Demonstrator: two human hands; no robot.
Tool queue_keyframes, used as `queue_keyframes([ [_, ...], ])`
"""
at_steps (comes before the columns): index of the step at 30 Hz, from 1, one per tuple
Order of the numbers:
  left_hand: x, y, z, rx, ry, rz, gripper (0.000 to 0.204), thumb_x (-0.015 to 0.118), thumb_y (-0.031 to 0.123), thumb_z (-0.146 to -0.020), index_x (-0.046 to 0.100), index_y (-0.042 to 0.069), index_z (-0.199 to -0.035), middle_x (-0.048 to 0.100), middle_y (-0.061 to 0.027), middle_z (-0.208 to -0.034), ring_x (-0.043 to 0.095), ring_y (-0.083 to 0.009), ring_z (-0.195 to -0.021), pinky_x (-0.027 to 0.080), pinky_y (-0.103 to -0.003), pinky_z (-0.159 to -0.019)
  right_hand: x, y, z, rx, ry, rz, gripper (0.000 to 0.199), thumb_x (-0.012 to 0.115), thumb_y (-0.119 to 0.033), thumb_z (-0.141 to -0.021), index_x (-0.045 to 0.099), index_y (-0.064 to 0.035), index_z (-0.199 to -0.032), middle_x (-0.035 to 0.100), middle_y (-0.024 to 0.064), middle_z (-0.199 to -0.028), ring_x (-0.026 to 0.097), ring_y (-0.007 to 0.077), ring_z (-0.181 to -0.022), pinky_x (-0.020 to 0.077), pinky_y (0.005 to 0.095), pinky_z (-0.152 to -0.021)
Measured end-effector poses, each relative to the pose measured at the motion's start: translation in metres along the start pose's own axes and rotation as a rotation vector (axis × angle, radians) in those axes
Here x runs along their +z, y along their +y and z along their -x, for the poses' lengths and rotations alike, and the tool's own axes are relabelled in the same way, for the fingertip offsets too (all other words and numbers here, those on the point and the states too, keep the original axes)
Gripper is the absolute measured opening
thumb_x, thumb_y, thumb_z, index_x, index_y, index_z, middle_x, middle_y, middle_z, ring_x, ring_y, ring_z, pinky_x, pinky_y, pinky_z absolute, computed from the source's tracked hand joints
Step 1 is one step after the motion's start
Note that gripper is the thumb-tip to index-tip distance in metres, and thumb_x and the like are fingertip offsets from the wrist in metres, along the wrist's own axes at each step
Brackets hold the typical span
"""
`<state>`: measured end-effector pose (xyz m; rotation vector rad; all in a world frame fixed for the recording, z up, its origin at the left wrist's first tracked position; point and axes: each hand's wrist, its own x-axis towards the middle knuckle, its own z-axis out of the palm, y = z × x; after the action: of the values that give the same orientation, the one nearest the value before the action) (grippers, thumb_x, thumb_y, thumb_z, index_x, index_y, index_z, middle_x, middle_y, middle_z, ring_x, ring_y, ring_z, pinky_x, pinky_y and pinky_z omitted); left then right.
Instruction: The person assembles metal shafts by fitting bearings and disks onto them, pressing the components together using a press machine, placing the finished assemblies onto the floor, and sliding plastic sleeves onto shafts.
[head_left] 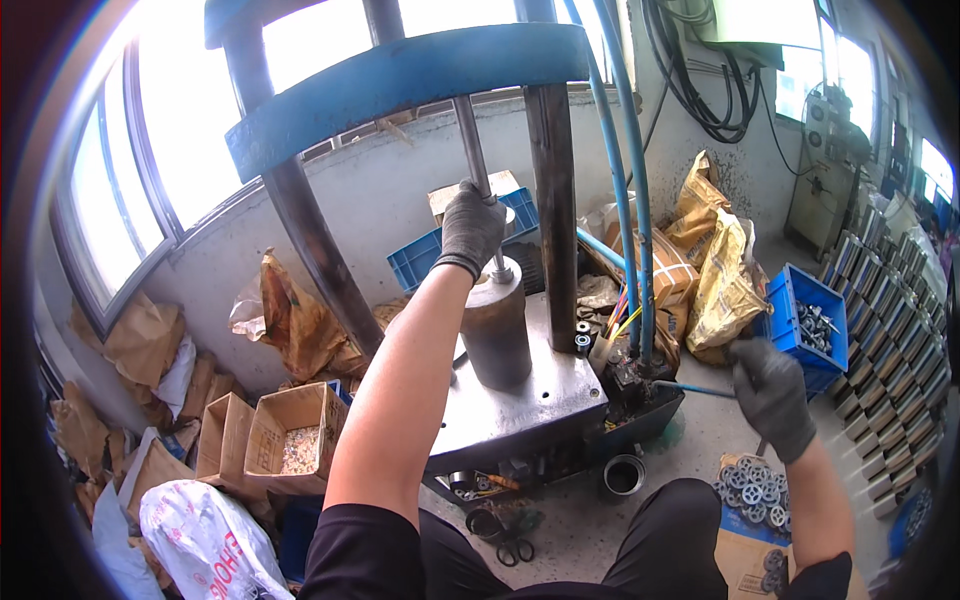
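Note:
Ahead of me stands a press with a blue crossbar [420, 85] and dark steel columns. My left hand [472, 230], in a dark grey glove, is closed around an upright metal rod [469, 135] that comes down from under the crossbar. Below the hand, a thinner shaft [500, 265] enters the top of a thick steel cylinder [496, 335]. The cylinder stands upright on the metal press table [540, 400]. At the right, my gloved right hand [775, 398] is curled at the end of a blue lever [695, 388]; its fingertips are partly hidden.
Open cardboard boxes [296, 440] and a white plastic bag [210, 540] lie at the left. A blue crate [808, 325] of metal parts and stacked metal tubes [890, 340] stand at the right. Spoked metal wheels [755, 492] and scissors [515, 552] lie low down.

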<state>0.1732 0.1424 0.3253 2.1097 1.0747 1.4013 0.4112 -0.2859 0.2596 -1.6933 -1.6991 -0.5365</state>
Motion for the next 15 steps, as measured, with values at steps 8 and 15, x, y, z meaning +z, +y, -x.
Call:
queue_keyframes([
  [8,0.001,0.014,0.004,0.019,-0.016,-0.087,0.018,0.065,0.01,-0.096,0.058,-0.001,-0.109,0.072,-0.0169,-0.087,0.078,-0.03,-0.081,0.067,-0.04,-0.071,0.03,0.053,-0.091,0.005,0.254,0.012,0.022,0.064,-0.002,-0.095,0.07,-0.0019,-0.116,0.072,0.0239,-0.102,0.072,0.0421,-0.093,0.0575,0.0462,-0.082],
  [15,0.002,-0.01,-0.004,0.032,0.042,-0.006,0.018,0.064,0.013,-0.096,0.059,0.0,-0.108,0.071,-0.0179,-0.083,0.078,-0.0305,-0.079,0.065,-0.04,-0.07,0.008,0.02,-0.034,0.05,-0.061,0.022,0.032,0.065,-0.003,-0.091,0.07,-0.0049,-0.122,0.071,0.0233,-0.1,0.071,0.0423,-0.09,0.0578,0.0489,-0.081],
])
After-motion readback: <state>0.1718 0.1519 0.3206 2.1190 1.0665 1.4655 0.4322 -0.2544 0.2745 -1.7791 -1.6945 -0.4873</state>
